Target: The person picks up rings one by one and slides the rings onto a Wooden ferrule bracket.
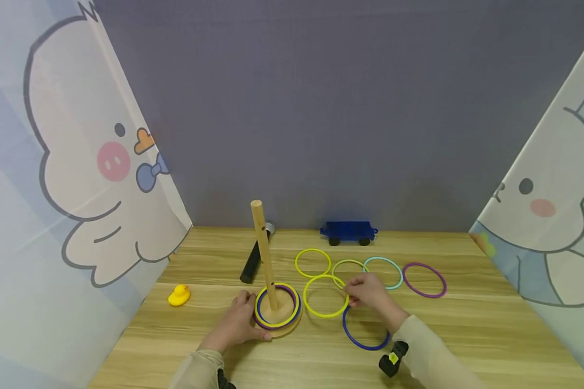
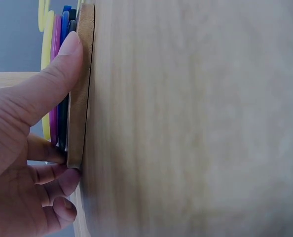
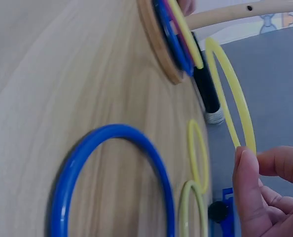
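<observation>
Pickup stage: right hand (image 1: 370, 294) pinching yellow ring (image 1: 325, 296), lifted beside peg (image 1: 264, 254); left hand (image 1: 238, 320) curled round wooden base (image 1: 292, 324), steadying. Next, probably: raising ring above peg top, then lowering.

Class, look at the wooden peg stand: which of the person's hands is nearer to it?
Left. The left hand holds the edge of the wooden peg stand's base; the right hand is off to its right, pinching a yellow ring.
</observation>
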The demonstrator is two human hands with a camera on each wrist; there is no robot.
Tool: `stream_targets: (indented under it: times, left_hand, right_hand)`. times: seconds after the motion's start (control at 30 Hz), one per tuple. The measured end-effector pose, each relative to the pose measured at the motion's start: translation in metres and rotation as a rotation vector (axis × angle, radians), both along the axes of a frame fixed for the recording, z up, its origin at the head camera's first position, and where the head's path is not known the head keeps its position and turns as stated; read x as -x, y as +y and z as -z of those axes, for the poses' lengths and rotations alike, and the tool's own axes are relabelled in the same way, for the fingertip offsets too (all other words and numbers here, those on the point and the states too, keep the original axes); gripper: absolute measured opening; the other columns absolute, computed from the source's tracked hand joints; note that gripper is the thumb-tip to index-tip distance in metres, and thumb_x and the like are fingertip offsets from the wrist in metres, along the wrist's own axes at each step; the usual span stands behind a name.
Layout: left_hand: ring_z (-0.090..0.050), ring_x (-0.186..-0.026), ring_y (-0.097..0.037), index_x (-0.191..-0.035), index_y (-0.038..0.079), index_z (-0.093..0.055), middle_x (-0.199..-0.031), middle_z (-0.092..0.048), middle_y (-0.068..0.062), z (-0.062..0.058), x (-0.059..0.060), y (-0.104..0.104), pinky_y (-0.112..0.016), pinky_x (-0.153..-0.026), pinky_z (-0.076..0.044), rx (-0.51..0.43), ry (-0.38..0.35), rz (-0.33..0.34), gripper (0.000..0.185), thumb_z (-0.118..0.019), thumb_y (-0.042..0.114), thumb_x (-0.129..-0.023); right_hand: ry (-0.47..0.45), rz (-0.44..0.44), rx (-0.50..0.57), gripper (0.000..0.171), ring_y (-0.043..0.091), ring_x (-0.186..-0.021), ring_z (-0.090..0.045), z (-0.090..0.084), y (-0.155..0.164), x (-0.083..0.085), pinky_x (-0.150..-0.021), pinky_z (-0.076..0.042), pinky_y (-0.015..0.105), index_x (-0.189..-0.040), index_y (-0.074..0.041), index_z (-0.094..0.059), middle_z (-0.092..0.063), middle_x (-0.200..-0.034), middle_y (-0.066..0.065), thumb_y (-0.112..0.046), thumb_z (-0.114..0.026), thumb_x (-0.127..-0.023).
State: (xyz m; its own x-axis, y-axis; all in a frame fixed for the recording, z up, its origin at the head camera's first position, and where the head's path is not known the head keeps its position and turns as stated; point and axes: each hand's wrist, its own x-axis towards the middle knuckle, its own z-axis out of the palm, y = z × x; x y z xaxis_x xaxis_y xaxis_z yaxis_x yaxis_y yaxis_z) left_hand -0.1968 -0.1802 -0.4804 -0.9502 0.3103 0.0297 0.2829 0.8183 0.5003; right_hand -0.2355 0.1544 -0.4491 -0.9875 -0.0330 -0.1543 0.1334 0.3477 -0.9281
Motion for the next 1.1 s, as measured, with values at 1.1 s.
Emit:
stream_targets:
  times: [1.1]
  left_hand:
    - [-0.045,-0.113,-0.039,-0.135,-0.017,-0.043,-0.120,-0.044,-0.019,0.002,-0.001,0.000,-0.053,-0.096,-0.042,-0.025,0.025,-0.005,0.113,-0.091,0.050,-0.058]
  right_hand:
    - [0.114,-0.234,0.292,0.040,0.011,-0.061,-0.063,-0.109,-0.001,-0.032,-0.062,-0.057,0.028,-0.130,0.013,-0.053,-0.067,-0.081,0.005,-0.006,-0.061,-0.095]
